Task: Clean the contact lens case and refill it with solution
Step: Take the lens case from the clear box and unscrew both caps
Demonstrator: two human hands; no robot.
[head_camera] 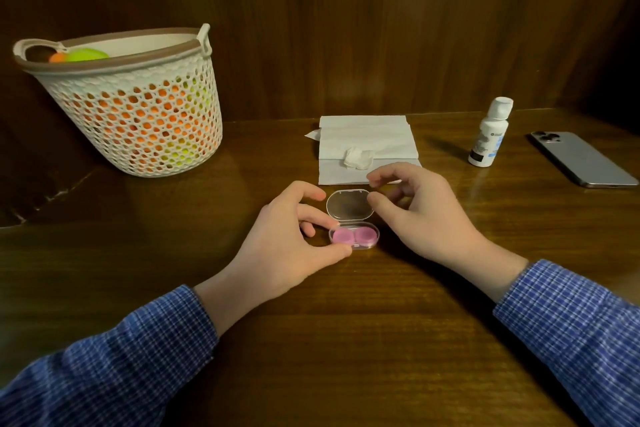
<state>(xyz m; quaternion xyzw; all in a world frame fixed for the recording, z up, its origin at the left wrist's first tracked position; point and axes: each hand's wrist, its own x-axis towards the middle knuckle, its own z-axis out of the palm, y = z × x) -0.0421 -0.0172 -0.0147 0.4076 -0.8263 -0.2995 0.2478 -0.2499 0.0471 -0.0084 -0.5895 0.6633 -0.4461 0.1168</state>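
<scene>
My left hand [284,236] pinches the lens case [354,236], its lid up. My right hand [420,208], fingers curled, touches that lid. The bottle [489,134] stands far right of it.

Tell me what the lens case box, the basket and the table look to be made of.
Lens case box: clear glossy plastic; the table shows through its open lid.
Basket: likely matte white moulded plastic, pierced with regular holes.
Table: dark wood or veneer, varnished; grain lines and reflections show.
</scene>
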